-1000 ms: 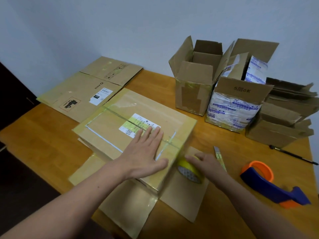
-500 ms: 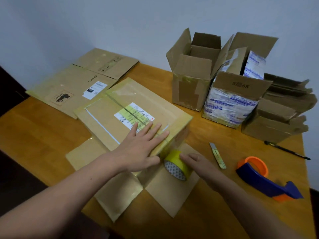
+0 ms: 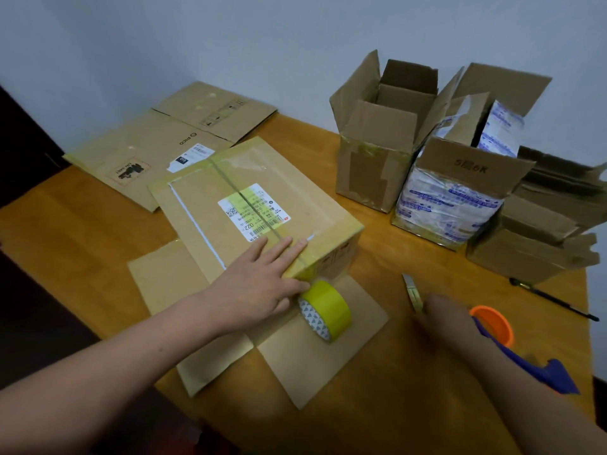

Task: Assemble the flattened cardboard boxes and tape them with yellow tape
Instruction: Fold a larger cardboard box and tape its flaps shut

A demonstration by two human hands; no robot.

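Note:
A cardboard box (image 3: 262,172) lies on the wooden table (image 3: 75,244), its top seam covered with yellow tape and its lower flaps spread out flat. My left hand (image 3: 262,284) presses flat on the box top by the near edge, thumb against the roll. The yellow tape roll (image 3: 328,307) stands free on a flap, its strip still running up to the box edge. My right hand (image 3: 443,313), blurred, is at the near end of a small utility knife (image 3: 410,289); whether it grips the knife is unclear.
Flattened boxes (image 3: 144,152) lie at the back left. Two open boxes (image 3: 377,149), one with printed wrap (image 3: 450,201), and crushed cartons (image 3: 542,244) stand at the back right. An orange and blue tape dispenser (image 3: 492,326) and a black pen (image 3: 555,300) lie at the right.
My right hand has let go of the tape roll and moved right to the knife. The left hand slid toward the box's near edge.

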